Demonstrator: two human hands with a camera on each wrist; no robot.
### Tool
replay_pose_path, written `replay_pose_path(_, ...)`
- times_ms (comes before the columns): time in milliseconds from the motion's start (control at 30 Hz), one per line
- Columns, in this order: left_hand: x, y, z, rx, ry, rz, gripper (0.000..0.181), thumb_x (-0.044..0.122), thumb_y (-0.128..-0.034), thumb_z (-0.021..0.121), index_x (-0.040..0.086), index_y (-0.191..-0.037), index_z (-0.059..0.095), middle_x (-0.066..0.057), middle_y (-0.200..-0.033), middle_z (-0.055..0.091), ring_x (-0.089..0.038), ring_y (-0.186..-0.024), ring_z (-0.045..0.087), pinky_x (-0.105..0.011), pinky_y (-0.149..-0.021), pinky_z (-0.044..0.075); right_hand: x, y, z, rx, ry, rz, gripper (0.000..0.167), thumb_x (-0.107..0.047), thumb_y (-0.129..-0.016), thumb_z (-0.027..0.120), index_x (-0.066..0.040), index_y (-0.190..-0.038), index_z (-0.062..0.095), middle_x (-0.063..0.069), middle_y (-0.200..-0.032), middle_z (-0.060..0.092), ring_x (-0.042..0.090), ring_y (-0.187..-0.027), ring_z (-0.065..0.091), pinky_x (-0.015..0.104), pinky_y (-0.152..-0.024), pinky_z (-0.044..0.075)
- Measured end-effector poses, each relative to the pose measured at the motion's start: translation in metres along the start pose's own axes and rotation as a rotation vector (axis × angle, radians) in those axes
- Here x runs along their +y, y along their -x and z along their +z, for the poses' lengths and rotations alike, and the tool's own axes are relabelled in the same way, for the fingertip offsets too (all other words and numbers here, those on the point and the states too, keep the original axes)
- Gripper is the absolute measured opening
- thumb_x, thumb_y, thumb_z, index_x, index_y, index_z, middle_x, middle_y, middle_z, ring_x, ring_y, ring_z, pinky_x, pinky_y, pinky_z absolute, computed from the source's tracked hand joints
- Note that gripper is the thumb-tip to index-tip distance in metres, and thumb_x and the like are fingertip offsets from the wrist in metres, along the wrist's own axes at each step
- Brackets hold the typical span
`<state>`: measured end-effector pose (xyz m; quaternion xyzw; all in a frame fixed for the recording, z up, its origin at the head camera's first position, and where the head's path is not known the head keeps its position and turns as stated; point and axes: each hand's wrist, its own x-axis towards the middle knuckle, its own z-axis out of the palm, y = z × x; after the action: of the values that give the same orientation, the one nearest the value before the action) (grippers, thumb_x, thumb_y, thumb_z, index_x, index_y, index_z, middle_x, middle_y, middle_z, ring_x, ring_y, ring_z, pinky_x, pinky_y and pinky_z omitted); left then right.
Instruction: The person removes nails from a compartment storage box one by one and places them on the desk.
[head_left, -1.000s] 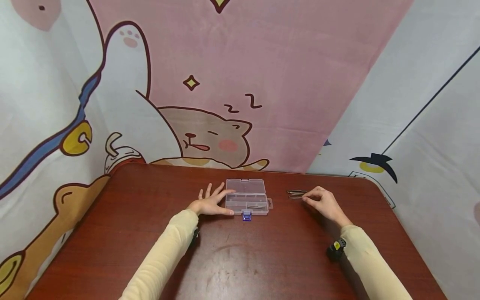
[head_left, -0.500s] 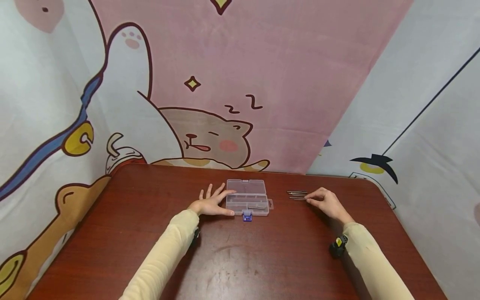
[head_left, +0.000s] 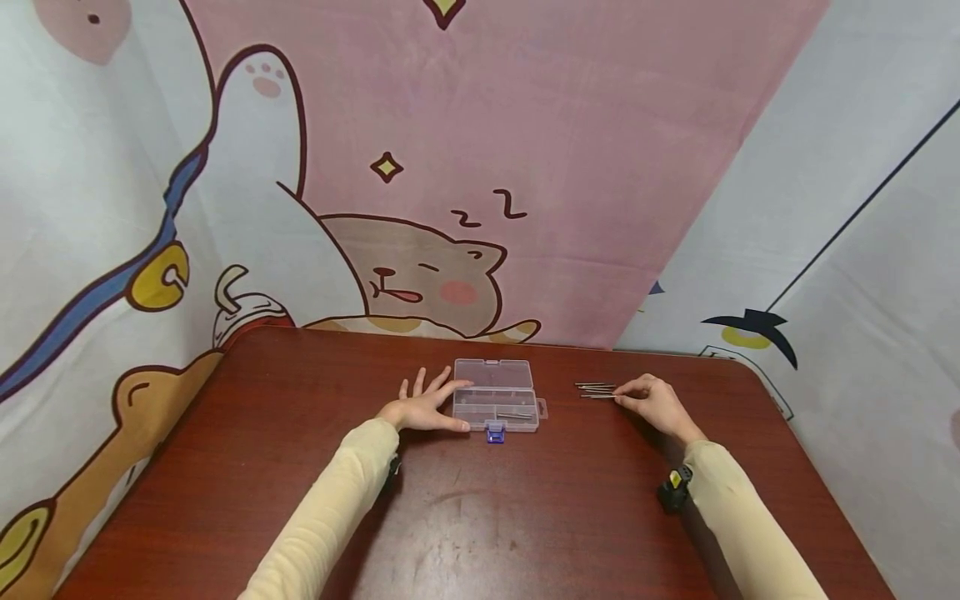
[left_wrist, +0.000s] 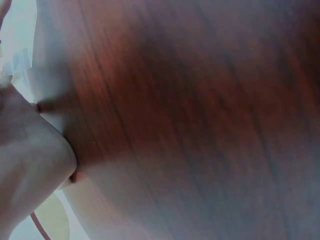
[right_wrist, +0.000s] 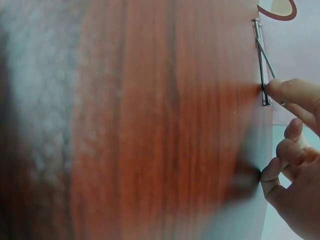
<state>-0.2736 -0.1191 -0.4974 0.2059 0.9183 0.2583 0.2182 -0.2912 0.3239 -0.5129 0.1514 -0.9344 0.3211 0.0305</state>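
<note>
The left hand has fingers spread, nothing grasped — thumb and index finger touch the left edge of the open clear box, lower centre of the head frame. Further right, the right hand pinches one nail between thumb and index finger — more nails lie alongside.

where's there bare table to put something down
Bare: the table between both sleeves, in front of the open box; left of the left sleeve; and, narrower, between box and metal rods. Crowded: the box's left edge, at the left hand, and the rods, at the right hand.
</note>
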Motion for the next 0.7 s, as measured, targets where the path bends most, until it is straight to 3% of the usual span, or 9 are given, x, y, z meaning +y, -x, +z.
replay_pose_path(300, -0.0001, -0.0008, 0.0003, -0.003, -0.012, -0.006, 0.083, 0.063, -0.0814, 0.064, 0.041, -0.151, 0.025, -0.005, -0.162, -0.005, -0.041, -0.141, -0.019, -0.065, -0.105, -0.009, -0.0022, 0.0003, 0.0020, 0.044, 0.002, 0.035, 0.008, -0.007, -0.086, 0.073, -0.006, -0.093, 0.076, 0.007, -0.090, 0.060, 0.026, -0.087, 0.056, 0.042, -0.076, 0.045)
replay_pose_path(700, 0.0016, 0.0012, -0.0005, 0.004, -0.007, 0.002, 0.082, 0.062, -0.0817, 0.065, 0.039, -0.151, 0.027, -0.007, -0.162, -0.004, -0.042, -0.140, -0.019, -0.066, -0.104, -0.009, -0.0098, 0.0055, 0.0032, 0.117, -0.031, 0.023, 0.010, -0.004, -0.086, 0.072, -0.003, -0.096, 0.075, 0.009, -0.089, 0.060, 0.021, -0.076, 0.051, 0.032, -0.064, 0.041)
